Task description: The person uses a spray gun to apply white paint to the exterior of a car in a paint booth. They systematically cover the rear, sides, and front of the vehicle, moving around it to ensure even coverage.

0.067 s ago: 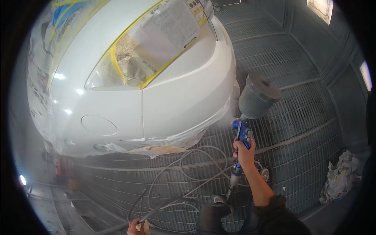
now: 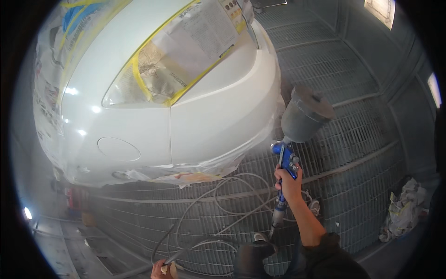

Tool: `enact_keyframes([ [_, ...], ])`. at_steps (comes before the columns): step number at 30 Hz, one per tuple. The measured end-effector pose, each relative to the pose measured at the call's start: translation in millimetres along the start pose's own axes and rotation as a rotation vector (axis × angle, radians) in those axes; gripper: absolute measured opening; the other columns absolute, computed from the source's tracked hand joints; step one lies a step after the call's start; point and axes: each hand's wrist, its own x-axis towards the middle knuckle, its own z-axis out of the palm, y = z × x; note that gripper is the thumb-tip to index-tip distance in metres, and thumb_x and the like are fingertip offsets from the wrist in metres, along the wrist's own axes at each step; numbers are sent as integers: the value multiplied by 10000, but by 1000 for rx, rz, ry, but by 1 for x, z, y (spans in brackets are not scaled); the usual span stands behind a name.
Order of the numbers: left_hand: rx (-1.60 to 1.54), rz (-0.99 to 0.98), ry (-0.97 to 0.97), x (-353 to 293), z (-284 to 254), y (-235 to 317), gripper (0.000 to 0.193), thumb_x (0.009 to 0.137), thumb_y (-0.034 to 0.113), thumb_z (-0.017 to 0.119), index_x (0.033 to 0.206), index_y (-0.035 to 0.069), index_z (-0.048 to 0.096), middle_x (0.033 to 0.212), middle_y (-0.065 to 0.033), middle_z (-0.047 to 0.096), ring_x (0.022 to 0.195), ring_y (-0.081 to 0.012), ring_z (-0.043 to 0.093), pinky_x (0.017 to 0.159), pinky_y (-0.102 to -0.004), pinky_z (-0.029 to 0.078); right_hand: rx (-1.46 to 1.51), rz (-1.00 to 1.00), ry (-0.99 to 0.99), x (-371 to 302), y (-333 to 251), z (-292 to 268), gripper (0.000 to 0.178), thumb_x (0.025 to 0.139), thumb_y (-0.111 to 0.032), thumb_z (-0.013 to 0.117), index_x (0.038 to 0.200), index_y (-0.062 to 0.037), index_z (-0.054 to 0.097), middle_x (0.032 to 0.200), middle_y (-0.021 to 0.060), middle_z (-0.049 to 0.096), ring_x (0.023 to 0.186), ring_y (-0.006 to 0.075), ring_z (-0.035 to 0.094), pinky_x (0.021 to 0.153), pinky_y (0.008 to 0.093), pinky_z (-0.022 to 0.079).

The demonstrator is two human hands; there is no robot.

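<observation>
A blue spray gun [image 2: 285, 156] is gripped in my right hand [image 2: 291, 185], with its grey paint cup [image 2: 304, 116] on top. Its nozzle points left at the white car body [image 2: 218, 109], a short gap away, and a faint mist hangs between them. Yellow tape and masking paper [image 2: 186, 51] cover the lamp area of the car. At the lower edge my left hand [image 2: 162, 269] is closed round a grey air hose [image 2: 186, 247], whose loops trail across the floor. The hose joins the gun's handle from below.
Metal floor grating [image 2: 344, 186] runs under the car and me. Crumpled masking paper [image 2: 403, 209] lies at the right by the booth wall [image 2: 409, 121]. Plastic sheeting [image 2: 49, 107] wraps the car's left side. A red object [image 2: 74, 200] stands at the far left. My shoes show below.
The spray gun and my right hand have shifted very slightly left. My left hand keeps its hold on the hose.
</observation>
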Motion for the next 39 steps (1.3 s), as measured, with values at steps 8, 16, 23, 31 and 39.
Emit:
enact_keyframes([
  [8, -289, -74, 53, -9, -16, -29, 162, 909, -24, 600, 1042, -98, 656, 1043, -135, 645, 986, -282, 629, 887, -470, 575, 50, 135, -577, -40, -58, 71, 34, 869, -39, 629, 902, -36, 635, 737, 1, 568, 550, 53, 488, 467, 215, 389],
  [16, -250, -88, 37, -20, -6, -24, 184, 879, -96, 601, 1045, -79, 679, 1060, -131, 653, 979, -256, 637, 833, -435, 600, 61, 82, -624, -22, -78, 88, 48, 857, -44, 623, 885, -10, 639, 687, 14, 569, 517, 64, 493, 469, 216, 397],
  [23, -13, 21, -19, -14, -2, 29, 213, 852, -123, 610, 1045, -76, 687, 1064, -134, 661, 957, -257, 641, 839, -431, 597, 113, 68, -386, -3, -73, 34, 61, 812, -6, 618, 864, 16, 640, 708, 48, 582, 566, 80, 511, 452, 232, 400],
  [31, -352, -172, -31, -12, 24, 20, 233, 823, -153, 624, 1035, -80, 689, 1100, -156, 660, 976, -269, 634, 848, -430, 589, 100, 58, -253, 45, -50, -41, 82, 787, 14, 558, 863, 7, 589, 756, 71, 577, 596, 104, 509, 430, 242, 405],
  [39, -303, -104, -32, -24, 50, 43, 271, 777, -143, 712, 1037, -69, 695, 965, -116, 690, 881, -210, 637, 838, -370, 568, 53, 82, -134, 104, -25, -95, 74, 797, -17, 568, 868, -18, 590, 765, 59, 595, 628, 108, 545, 428, 250, 406],
])
